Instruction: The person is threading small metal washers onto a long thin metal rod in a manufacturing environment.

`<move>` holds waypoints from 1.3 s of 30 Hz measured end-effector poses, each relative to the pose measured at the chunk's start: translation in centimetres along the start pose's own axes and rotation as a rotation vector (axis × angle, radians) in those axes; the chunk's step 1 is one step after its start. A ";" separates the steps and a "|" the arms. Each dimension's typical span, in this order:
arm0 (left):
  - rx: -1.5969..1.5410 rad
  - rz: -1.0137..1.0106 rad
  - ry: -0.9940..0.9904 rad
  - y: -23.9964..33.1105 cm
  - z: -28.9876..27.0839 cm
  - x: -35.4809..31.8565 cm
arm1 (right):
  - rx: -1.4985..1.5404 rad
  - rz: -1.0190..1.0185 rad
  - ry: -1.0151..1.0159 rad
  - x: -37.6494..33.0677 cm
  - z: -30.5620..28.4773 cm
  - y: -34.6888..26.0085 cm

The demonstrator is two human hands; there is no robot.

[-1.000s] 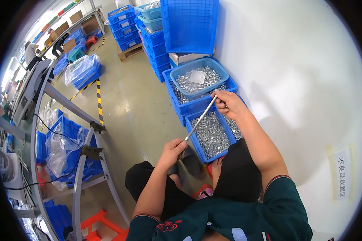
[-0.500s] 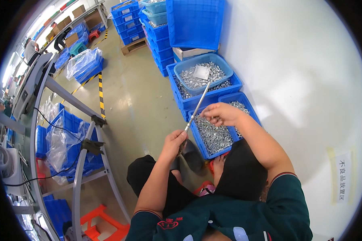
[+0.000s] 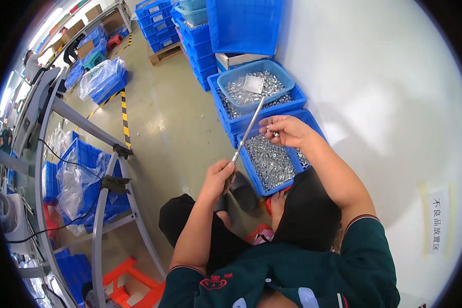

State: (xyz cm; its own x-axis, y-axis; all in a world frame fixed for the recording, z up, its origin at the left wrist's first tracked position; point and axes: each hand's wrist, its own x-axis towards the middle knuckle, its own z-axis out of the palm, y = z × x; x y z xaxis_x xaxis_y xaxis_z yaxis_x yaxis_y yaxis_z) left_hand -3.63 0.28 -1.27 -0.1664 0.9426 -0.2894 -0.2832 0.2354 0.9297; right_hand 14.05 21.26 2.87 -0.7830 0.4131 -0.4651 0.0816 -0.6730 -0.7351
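Note:
My left hand (image 3: pixel 218 178) is closed round the lower end of a thin metal rod (image 3: pixel 248 129), which slants up and away to the right. Near the fist the rod looks thicker; whether small parts sit on it there is hard to tell. My right hand (image 3: pixel 287 132) is beside the rod's upper half, fingers curled with a few small shiny metal parts (image 3: pixel 275 134) at the fingertips. Beneath it a divided blue bin (image 3: pixel 255 177) holds many such parts. Past the rod's tip, a light blue basin (image 3: pixel 287 77) of metal parts rests on a larger blue crate (image 3: pixel 234 124).
Blue crates (image 3: pixel 195 51) are stacked behind the basin. A white wall (image 3: pixel 374 102) rises at the right, bearing a paper sign (image 3: pixel 437 223). On the left stand a grey metal frame (image 3: pixel 100 220), plastic-lined blue crates (image 3: pixel 82 174) and an orange stool (image 3: pixel 131 282). People work far off.
My right hand has moved up along the rod and its fingers have turned, showing the small metal parts more. My left hand keeps its hold on the rod. The whole view has shifted slightly.

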 end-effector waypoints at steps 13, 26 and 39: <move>0.121 0.033 -0.046 -0.7 -0.3 0.0 | 0.216 -0.221 0.169 -0.8 -0.8 -1.4; 0.141 -0.015 -0.086 -0.9 0.3 -0.3 | 0.390 -0.336 0.116 -0.8 0.0 -1.6; 0.051 0.007 -0.062 -0.4 0.5 -0.3 | 0.107 -0.240 0.061 -1.2 2.3 -0.9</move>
State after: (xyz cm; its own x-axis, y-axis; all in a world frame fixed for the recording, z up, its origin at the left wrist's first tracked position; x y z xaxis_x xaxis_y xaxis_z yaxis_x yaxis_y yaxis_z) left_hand -2.94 0.03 -1.46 -0.1093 0.9568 -0.2695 -0.2338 0.2388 0.9425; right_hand 13.52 19.97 5.17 -0.7330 0.6029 -0.3150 -0.1701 -0.6108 -0.7733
